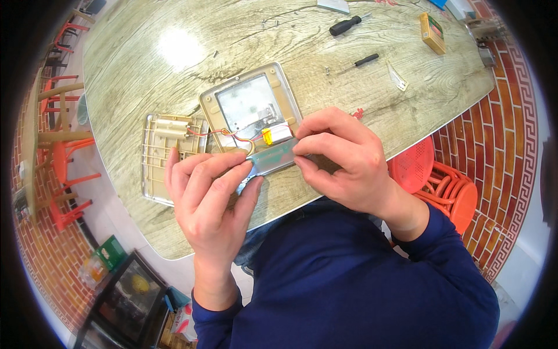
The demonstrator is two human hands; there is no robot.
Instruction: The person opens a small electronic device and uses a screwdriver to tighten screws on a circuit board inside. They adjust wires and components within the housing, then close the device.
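Observation:
Between my two hands is a narrow grey-green rectangular panel (274, 157), perhaps a display module; its exact kind I cannot tell. My left hand (212, 189) pinches its left end, where a bluish edge shows between the fingers. The right end is pinched by the thumb and fingertips of my right hand (343, 154). Just beyond it lies a silver pouch battery (278, 135) with yellow tape. Thin coloured wires (232, 135) run from there toward an opened beige casing half (212, 110) with a square window. A second, ribbed beige casing half (165, 163) lies left of it, partly behind my left hand.
On the wood-patterned table (157, 87) are a large black-handled screwdriver (345, 25), a small screwdriver (366, 59), a yellow box (432, 34), a clear plastic piece (397, 77) and several loose screws (270, 23). Red stools (450, 192) stand off the table's right edge.

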